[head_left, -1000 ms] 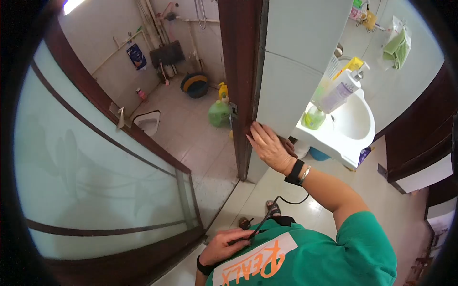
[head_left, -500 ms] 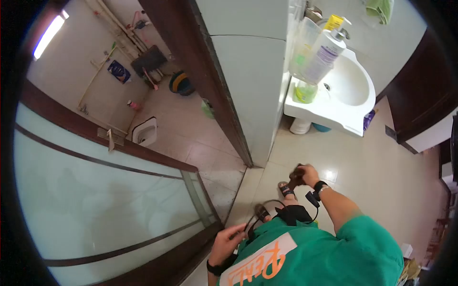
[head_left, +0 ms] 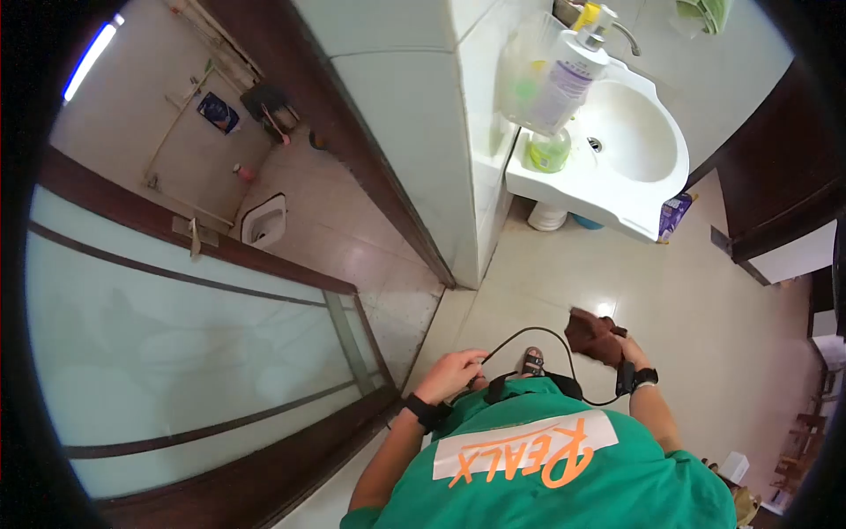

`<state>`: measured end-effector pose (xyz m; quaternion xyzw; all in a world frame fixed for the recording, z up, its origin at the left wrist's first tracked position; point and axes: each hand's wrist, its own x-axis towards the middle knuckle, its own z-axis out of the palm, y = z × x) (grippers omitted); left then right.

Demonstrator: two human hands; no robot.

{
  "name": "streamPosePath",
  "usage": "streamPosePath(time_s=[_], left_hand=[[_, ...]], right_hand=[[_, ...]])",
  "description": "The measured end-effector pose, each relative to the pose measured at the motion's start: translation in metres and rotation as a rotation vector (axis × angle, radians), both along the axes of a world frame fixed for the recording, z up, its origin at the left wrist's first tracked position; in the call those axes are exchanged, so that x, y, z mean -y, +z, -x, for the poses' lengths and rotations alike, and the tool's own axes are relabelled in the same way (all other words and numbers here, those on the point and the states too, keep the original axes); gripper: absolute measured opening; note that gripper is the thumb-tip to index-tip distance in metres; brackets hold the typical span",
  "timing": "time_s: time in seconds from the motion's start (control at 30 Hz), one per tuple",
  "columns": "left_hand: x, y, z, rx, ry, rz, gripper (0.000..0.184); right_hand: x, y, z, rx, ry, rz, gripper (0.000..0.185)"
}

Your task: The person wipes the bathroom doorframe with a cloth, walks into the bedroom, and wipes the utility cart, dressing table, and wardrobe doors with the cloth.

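Note:
My right hand (head_left: 634,351) is closed on a bunched brown cloth (head_left: 595,337), which hangs out to the left of my fingers above the floor. My left hand (head_left: 451,375) is in front of my waist with its fingers loosely extended. A thin black cable (head_left: 539,329) passes by the left fingertips and arcs across to a small black device (head_left: 626,377) at my right wrist. Whether the left fingers touch the cable, I cannot tell.
A frosted glass door (head_left: 203,344) stands open on the left, showing a squat toilet (head_left: 264,222) beyond. Ahead, a tiled wall corner (head_left: 463,176) juts out beside a white washbasin (head_left: 665,150) holding a green soap bottle (head_left: 548,153). A purple packet (head_left: 675,216) is on the floor.
My right hand has moved right with the brown cloth, which now hangs more spread out. My left hand has shifted up and right, and the camera view has turned.

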<state>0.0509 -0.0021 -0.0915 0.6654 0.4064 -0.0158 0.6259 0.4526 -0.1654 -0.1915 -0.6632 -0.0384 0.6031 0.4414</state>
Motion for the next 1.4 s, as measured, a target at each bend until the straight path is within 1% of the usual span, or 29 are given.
streamPosePath(time_s=[0.07, 0.1, 0.13, 0.17, 0.23, 0.27, 0.33, 0.37, 0.4, 0.5, 0.57, 0.63, 0.7, 0.77, 0.83, 0.87, 0.9, 0.93, 0.97, 1.0, 1.03, 1.07, 1.17, 1.2, 1.23, 1.3, 1.33, 1.37, 1.4], left_hand=[[0.01, -0.028, -0.009, -0.002, 0.043, 0.134, 0.034], [0.013, -0.034, -0.012, -0.047, -0.042, 0.025, 0.034], [0.014, -0.04, -0.017, -0.086, -0.12, -0.089, 0.034], [0.014, -0.042, -0.022, -0.126, -0.194, -0.204, 0.034], [0.021, -0.029, -0.034, 0.016, 0.038, -0.136, 0.034], [0.023, -0.022, -0.041, 0.087, 0.143, -0.1, 0.034], [0.023, -0.014, -0.056, -0.037, 0.057, -0.216, 0.033], [0.021, -0.011, -0.065, -0.096, 0.018, -0.28, 0.033], [0.02, -0.008, -0.074, -0.082, 0.023, -0.269, 0.033], [0.024, -0.01, -0.102, -0.029, 0.017, -0.237, 0.033], [0.023, -0.014, -0.122, 0.021, -0.007, -0.239, 0.034], [0.022, -0.017, -0.147, 0.029, -0.045, -0.206, 0.034], [0.018, -0.017, -0.17, 0.055, -0.076, -0.171, 0.034], [0.012, -0.019, -0.192, 0.096, -0.105, -0.126, 0.034], [0.006, -0.021, -0.21, 0.168, -0.168, -0.128, 0.033], [0.004, -0.02, -0.219, 0.2, -0.195, -0.138, 0.032], [-0.002, -0.018, -0.232, 0.233, -0.223, -0.152, 0.032], [-0.008, 0.006, -0.245, 0.094, -0.25, 0.007, 0.034], [-0.015, 0.009, -0.256, 0.106, -0.268, -0.002, 0.034], [-0.02, 0.009, -0.267, 0.118, -0.294, -0.01, 0.034], [-0.027, 0.011, -0.276, 0.126, -0.33, -0.016, 0.035], [-0.034, 0.017, -0.287, 0.163, -0.348, -0.014, 0.034], [-0.051, 0.013, -0.323, 0.185, -0.277, 0.089, 0.034], [-0.055, 0.023, -0.339, 0.204, -0.289, 0.12, 0.033], [-0.058, 0.034, -0.352, 0.214, -0.3, 0.155, 0.033], [-0.057, 0.035, -0.38, 0.269, -0.366, 0.167, 0.033], [-0.06, 0.034, -0.388, 0.28, -0.369, 0.17, 0.034], [-0.059, 0.033, -0.402, 0.266, -0.446, 0.188, 0.034], [-0.056, 0.032, -0.415, 0.258, -0.505, 0.206, 0.034]], right_hand=[[0.015, -0.066, -0.028, 0.639, 0.529, 0.205, 0.036], [0.021, -0.085, -0.039, 0.964, 0.797, 0.311, 0.035], [0.013, -0.057, -0.043, 0.609, 0.545, 0.171, 0.037], [0.006, -0.043, -0.051, 0.466, 0.394, 0.112, 0.036], [0.004, -0.024, -0.062, 0.164, 0.077, 0.005, 0.035], [-0.001, 0.006, -0.055, 0.267, 0.092, 0.003, 0.032], [0.016, -0.029, -0.078, 0.378, 0.147, 0.102, 0.03], [0.019, -0.034, -0.085, 0.436, 0.177, 0.148, 0.029], [0.027, -0.036, -0.092, 0.288, 0.028, 0.135, 0.029], [0.054, -0.056, -0.104, 0.316, -0.028, 0.033, 0.029], [0.069, -0.043, -0.1, 0.304, -0.067, 0.114, 0.032], [0.11, -0.106, -0.126, 0.503, 0.06, 0.175, 0.031], [0.137, -0.091, -0.131, 0.408, -0.043, 0.164, 0.033], [0.161, -0.083, -0.129, 0.354, -0.214, 0.114, 0.033], [0.197, -0.112, -0.137, 0.333, -0.324, 0.166, 0.032], [0.187, -0.05, -0.12, 0.436, -0.327, 0.256, 0.034], [0.22, -0.1, -0.128, 0.411, -0.389, 0.141, 0.036], [0.226, -0.099, -0.121, 0.405, -0.473, 0.153, 0.036], [0.232, -0.105, -0.115, 0.371, -0.575, 0.146, 0.034], [0.237, -0.111, -0.113, 0.385, -0.596, 0.237, 0.033], [0.242, -0.107, -0.103, 0.389, -0.627, 0.332, 0.033], [0.241, -0.094, -0.092, 0.391, -0.642, 0.365, 0.036], [0.262, -0.127, -0.077, 0.5, -0.776, 0.296, 0.038], [0.265, -0.123, -0.072, 0.527, -0.756, 0.406, 0.038], [0.259, -0.108, -0.075, 0.534, -0.731, 0.519, 0.039], [0.247, -0.076, -0.074, 0.569, -0.87, 0.529, 0.037], [0.234, -0.058, -0.069, 0.51, -0.972, 0.528, 0.037], [0.231, -0.047, -0.067, 0.467, -1.064, 0.515, 0.037], [0.24, -0.063, -0.062, 0.479, -1.129, 0.5, 0.037]])
